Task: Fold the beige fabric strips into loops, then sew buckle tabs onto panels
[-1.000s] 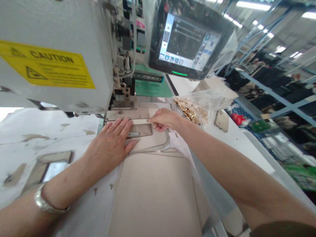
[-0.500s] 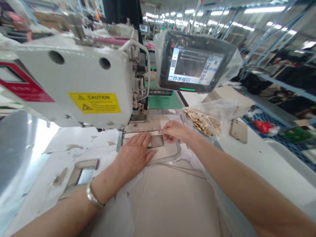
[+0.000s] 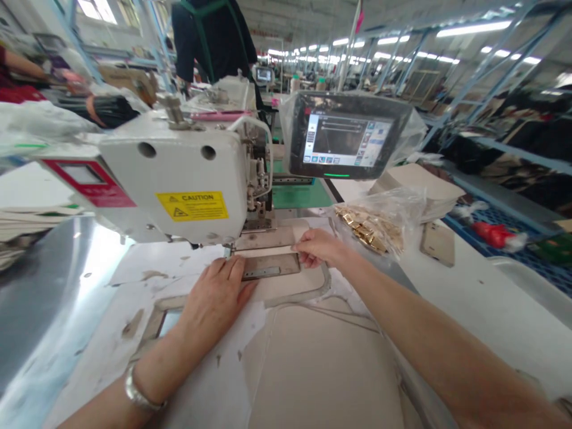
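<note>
My left hand [image 3: 214, 304] lies flat on the white sheet [image 3: 201, 363], fingers resting just below a slotted metal plate [image 3: 268, 266]. A pale strip [image 3: 263, 251] runs across the plate, under a scuffed metal clamp plate [image 3: 261, 238] and beneath the sewing machine head [image 3: 174, 173]. My right hand [image 3: 319, 248] has its fingers curled at the strip's right end and seems to pinch it. Around this sits a rounded beige template with a metal-edged outline [image 3: 297, 289]. The needle area is hidden behind the machine head.
A touchscreen in a plastic cover [image 3: 344, 136] hangs to the right of the machine head above a green base [image 3: 299, 193]. A clear bag of gold metal parts [image 3: 369, 229] and a phone [image 3: 438, 243] lie on the white table [image 3: 473, 310]. A co-worker [image 3: 210, 42] stands beyond the machine.
The view has tilted up, showing more of the machine and the aisle beyond. My left hand has slid back from the plate, uncovering its slot; my right hand stays at the strip.
</note>
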Demonstrator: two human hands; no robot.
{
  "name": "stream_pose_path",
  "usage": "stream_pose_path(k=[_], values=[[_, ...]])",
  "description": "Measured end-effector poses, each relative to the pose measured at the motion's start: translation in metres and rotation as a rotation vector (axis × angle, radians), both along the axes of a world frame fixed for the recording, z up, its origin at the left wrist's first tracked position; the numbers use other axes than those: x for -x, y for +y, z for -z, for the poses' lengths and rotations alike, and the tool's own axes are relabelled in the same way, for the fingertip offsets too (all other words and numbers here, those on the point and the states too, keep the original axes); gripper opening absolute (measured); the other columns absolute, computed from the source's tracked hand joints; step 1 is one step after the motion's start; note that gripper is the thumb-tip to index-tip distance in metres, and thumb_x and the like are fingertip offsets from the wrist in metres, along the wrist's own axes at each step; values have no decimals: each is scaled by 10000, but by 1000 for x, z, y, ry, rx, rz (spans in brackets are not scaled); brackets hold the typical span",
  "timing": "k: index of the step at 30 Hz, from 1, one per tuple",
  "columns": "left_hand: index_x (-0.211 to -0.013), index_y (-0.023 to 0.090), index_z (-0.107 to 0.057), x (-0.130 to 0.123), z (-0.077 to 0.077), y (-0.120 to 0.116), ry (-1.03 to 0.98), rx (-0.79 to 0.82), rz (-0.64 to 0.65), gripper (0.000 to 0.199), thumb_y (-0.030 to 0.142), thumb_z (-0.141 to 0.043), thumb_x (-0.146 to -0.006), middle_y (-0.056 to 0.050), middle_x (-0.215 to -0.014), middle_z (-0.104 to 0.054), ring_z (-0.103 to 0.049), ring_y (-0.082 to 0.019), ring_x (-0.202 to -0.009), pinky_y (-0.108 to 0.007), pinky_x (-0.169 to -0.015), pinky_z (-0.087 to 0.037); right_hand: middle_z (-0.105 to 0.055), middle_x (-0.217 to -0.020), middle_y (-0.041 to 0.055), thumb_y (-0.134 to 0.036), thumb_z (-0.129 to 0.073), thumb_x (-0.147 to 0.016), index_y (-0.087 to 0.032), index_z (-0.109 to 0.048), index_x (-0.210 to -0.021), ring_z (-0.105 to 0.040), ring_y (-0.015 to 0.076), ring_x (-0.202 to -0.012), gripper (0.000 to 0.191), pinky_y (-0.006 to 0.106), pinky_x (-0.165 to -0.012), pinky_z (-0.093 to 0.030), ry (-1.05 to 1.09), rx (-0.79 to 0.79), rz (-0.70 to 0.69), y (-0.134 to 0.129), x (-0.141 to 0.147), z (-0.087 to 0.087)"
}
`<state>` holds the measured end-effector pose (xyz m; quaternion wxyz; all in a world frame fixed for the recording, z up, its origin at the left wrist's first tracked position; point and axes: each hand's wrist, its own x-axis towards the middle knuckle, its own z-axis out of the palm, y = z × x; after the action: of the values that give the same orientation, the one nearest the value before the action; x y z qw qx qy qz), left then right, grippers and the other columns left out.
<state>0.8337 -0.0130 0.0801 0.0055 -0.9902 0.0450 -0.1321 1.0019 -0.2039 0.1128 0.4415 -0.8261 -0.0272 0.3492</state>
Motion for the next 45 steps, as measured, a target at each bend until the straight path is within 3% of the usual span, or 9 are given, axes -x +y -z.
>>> stream_pose_path(k=[5,11,21,39,45], values=[[-1161,56,-629,-3,-15,-1,88,-28,-77,366,356,-566,-961,-195,-1068,-726,-637,-383,-982,-524,-830,-551,-617,-490,-22,-84,-588,-958,-158,-521,-724,-555,92,-364,254,170,-434,-468,39,-2,-10,-2,-1,-4],[-1227,60,-579,-3,-13,2,143,-2,-70,401,374,-517,-984,-198,-1121,-718,-636,-371,-1005,-506,-876,-526,-634,-508,-1,-49,-567,-928,-147,-540,-718,-595,114,-403,233,199,-475,-511,62,7,-20,-2,-1,-10],[-1114,98,-579,-1,-15,6,143,-56,-74,359,406,-444,-988,-163,-903,-693,-668,-354,-912,-465,-805,-541,-605,-445,-3,-76,-643,-862,-153,-555,-638,-532,101,-352,252,167,-377,-411,1,118,-39,6,-2,-9],[-1091,181,-532,30,-13,69,147,-23,-177,397,513,-349,-975,-164,-895,-689,-676,-363,-893,-501,-823,-540,-621,-453,20,-143,-620,-870,-144,-577,-645,-572,125,-359,229,175,-373,-428,37,135,-227,79,15,0],[-1021,224,-476,42,-15,87,129,-50,-215,416,592,-298,-941,-113,-810,-659,-675,-364,-833,-524,-785,-554,-601,-428,9,-160,-627,-867,-133,-609,-677,-563,129,-344,193,177,-366,-443,67,129,-274,105,24,2]])
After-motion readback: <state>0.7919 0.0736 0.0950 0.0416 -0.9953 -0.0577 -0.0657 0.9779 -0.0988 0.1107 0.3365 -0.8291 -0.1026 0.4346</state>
